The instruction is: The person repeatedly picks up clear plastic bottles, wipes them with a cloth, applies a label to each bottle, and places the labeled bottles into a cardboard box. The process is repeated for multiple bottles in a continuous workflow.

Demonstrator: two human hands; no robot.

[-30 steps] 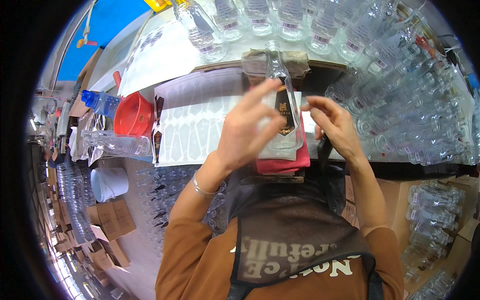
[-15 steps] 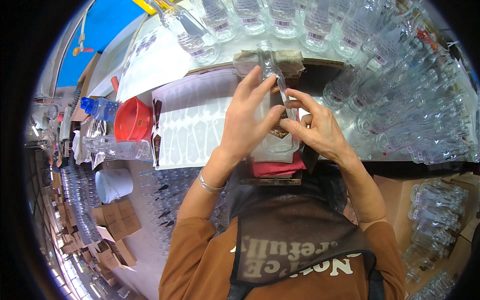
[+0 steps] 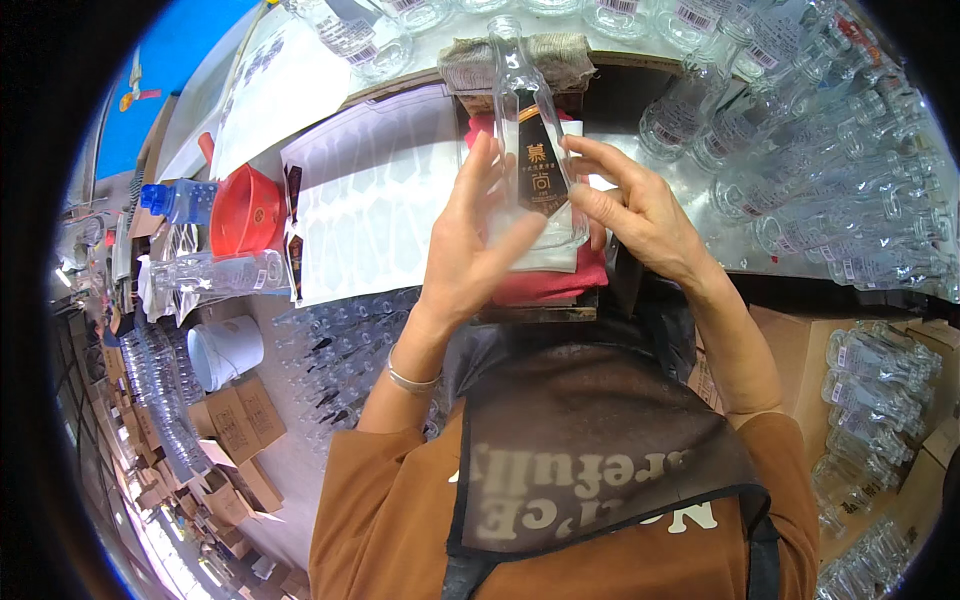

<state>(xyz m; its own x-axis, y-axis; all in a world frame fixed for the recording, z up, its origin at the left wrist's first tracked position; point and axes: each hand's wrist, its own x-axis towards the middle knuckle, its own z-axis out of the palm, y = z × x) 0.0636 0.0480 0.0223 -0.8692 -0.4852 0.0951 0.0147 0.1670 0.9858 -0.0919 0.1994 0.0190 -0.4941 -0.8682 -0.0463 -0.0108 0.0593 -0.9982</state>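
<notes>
A clear glass bottle (image 3: 508, 90) with a dark label (image 3: 540, 165) bearing gold print lies in front of me, neck pointing away. Its neck rests on a cloth-wrapped support (image 3: 465, 65), and its body is over a red cloth (image 3: 550, 283). My left hand (image 3: 462, 235) is at the bottle's left side, fingers stretched and thumb out over the lower body, blurred by motion. On the other side, my right hand (image 3: 640, 215) has its thumb at the label's right edge and its fingers curled along the glass, gripping it.
A label sheet (image 3: 365, 200) lies left of the bottle, with a red scoop-like container (image 3: 247, 212) beyond it. Many glass bottles (image 3: 800, 180) crowd the table's right and far sides. At lower left are a white bucket (image 3: 226, 352) and cardboard boxes (image 3: 238, 425).
My hands have parted, uncovering the dark label on the bottle. My left thumb has swung down from the label. The whole view has shifted, so the table sits higher in it.
</notes>
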